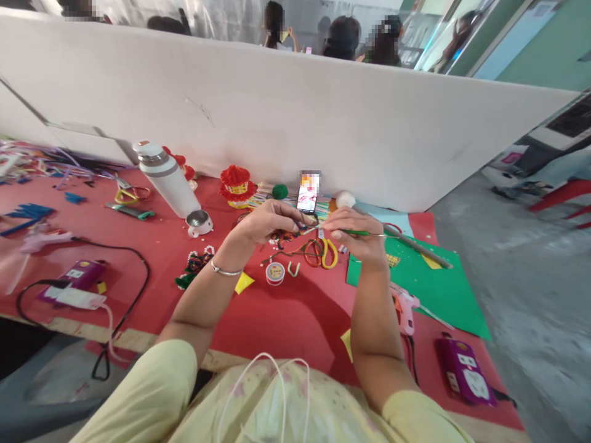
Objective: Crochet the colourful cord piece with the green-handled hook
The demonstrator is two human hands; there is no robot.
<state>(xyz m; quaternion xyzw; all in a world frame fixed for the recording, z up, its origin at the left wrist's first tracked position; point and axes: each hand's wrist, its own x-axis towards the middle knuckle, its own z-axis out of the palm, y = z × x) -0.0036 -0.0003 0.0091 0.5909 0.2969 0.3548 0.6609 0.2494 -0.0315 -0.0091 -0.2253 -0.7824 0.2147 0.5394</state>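
My left hand [272, 223] is closed with its fingertips pinching a small dark, multicoloured yarn-like piece [289, 235]. In my right hand [357, 232] is a thin tool with a green handle [357, 233] and metal shaft, perhaps a crochet hook. Its tip points toward the piece in my left hand; whether they touch I cannot tell. Scissors [329, 253] with yellow and red handles lie just below my hands. Near them rest a round spool of line [275, 274] and a pale bent strip [293, 269]. Behind my hands a lit phone [308, 192] stands upright.
Left stand a white bottle [166, 181], a small metal-lined cup [199, 223] and a red pompom ornament [237, 186]. At right are a green sheet [425, 286], a pink glue gun [405, 311] and a purple power strip [465, 372]. A white partition [277, 104] closes the back.
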